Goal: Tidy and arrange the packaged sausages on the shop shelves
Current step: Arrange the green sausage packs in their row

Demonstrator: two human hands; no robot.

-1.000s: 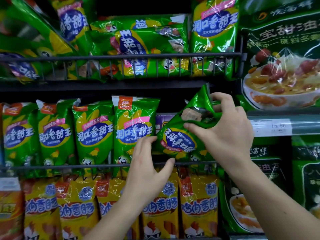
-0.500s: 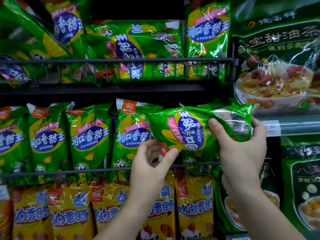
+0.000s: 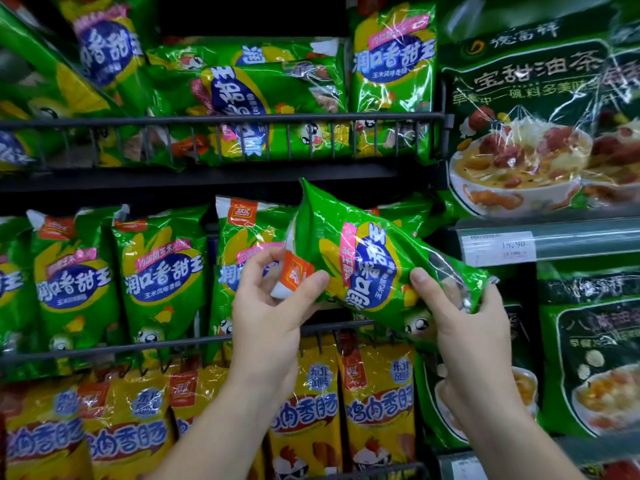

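Before the middle wire shelf rail (image 3: 173, 342), tilted green corn sausage pack (image 3: 374, 268) held off the shelf. Left hand (image 3: 273, 313) pinching its orange-tabbed end, thumb and fingers clamped. Right hand (image 3: 464, 327) gripping the lower clear end. Beneath, yellow chicken sausage packs (image 3: 379, 407).

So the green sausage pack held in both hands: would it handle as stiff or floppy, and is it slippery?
The green pack probably handles as floppy: it bends and creases between the left hand and right hand. Its glossy film shows bright glare, so it may be slippery. It likely won't stand alone; the shelved packs lean behind the wire rail.
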